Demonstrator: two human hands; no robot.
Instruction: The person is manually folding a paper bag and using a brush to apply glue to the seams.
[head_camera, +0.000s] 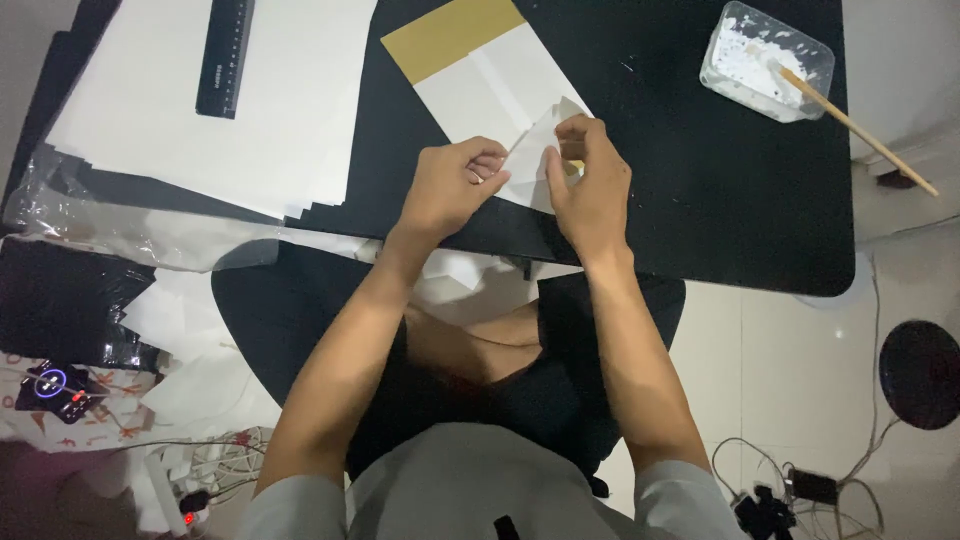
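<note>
Head view, looking straight down. Both hands meet at about twelve o'clock from the body, right at the near edge of the black table (700, 150). The left hand (450, 190) is curled, thumb and fingers pinching the left edge of a small white folded paper (530, 150); the right hand (592, 185) grips the same piece from its three o'clock side, fingers arched over the raised corner. That paper rests on a larger white-and-tan sheet (470, 60), which runs off toward eleven o'clock.

Risk, as I read it: the paper looks thin and crisp, so an uneven pinch could set the crease crooked or tear it at the point. The fold also sits right at the table's edge, where the piece could slip off into the lap.

Up at one o'clock, a clear plastic tub of white paste (765, 60) with a wooden stick (860, 125) leaning out of it; a knock could tip it over. At ten o'clock, a stack of white sheets (200, 100) lies flat under a black ruler (225, 55), with crinkly clear plastic wrap (100, 215) at its near edge.
</note>
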